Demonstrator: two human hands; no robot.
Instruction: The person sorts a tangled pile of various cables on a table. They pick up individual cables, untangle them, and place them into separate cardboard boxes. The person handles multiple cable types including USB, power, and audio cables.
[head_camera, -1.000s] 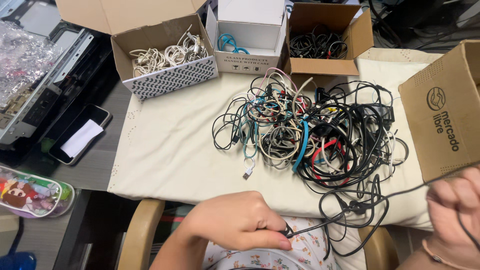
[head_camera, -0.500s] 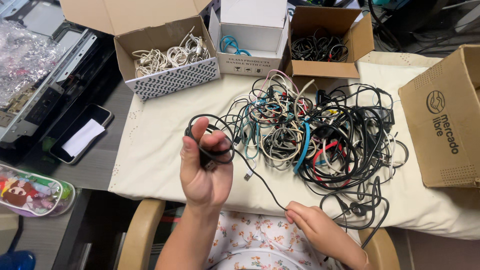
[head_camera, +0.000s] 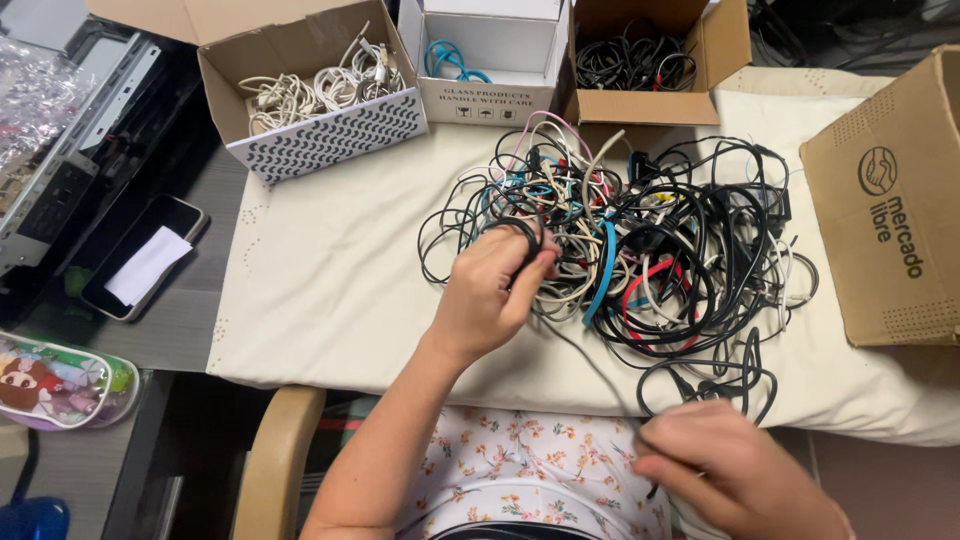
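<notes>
Since half a second ago, the left hand (head_camera: 490, 290) has dropped from its raised pose to the near edge of the big tangled heap of black, white, blue and red cables (head_camera: 640, 240), and the right hand (head_camera: 735, 475) has slid right, drawing the line taut.

That heap lies on the cream cloth-covered surface (head_camera: 330, 280), with three open cardboard sorting boxes along the far edge: white cords (head_camera: 320, 90), a blue cord (head_camera: 490, 60), black cords (head_camera: 640, 65).

The thin black cable (head_camera: 590, 365) runs from a small coil under the left fingers (head_camera: 535, 262), which are closed round it, down to the right fingers, pinched shut on its other end.

As I judge it, the coil sits touching the heap; a loop could snag neighbouring wires, and a harder pull might drag the tangle toward the edge or tighten a knot.
</notes>
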